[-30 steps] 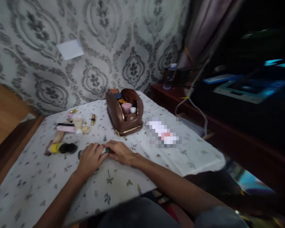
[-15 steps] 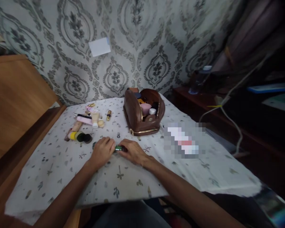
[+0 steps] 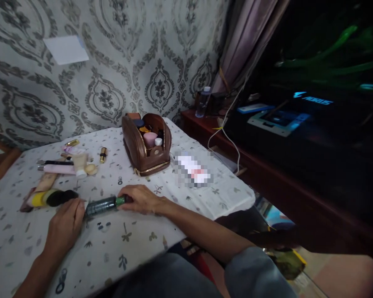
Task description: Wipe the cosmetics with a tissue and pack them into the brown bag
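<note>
A dark green cylindrical bottle (image 3: 101, 206) lies lengthwise between my hands, low over the patterned white cloth (image 3: 136, 248). My right hand (image 3: 140, 199) is closed round its green and dark right end. My left hand (image 3: 67, 219) is at the pale left end, fingers together and wrapped round it. Just beyond my left hand, a dark-lidded tube with a yellow band (image 3: 41, 198) lies near several cosmetics, among them a pink tube (image 3: 60, 169) and a beige tube (image 3: 80, 164). An open brown bag (image 3: 132, 145) holding a pink jar (image 3: 149, 139) stands behind my right hand.
A small gold-and-black tube (image 3: 103, 155) stands left of the bag. Right of the bag lies a blurred-out object (image 3: 192, 169). On the dark red furniture (image 3: 189, 118) at the right are a clear bottle (image 3: 202, 102) and a white cable (image 3: 233, 103).
The view has turned right, so the table things appear farther left. My hands have moved apart, and much more of the dark green bottle shows between them.
</note>
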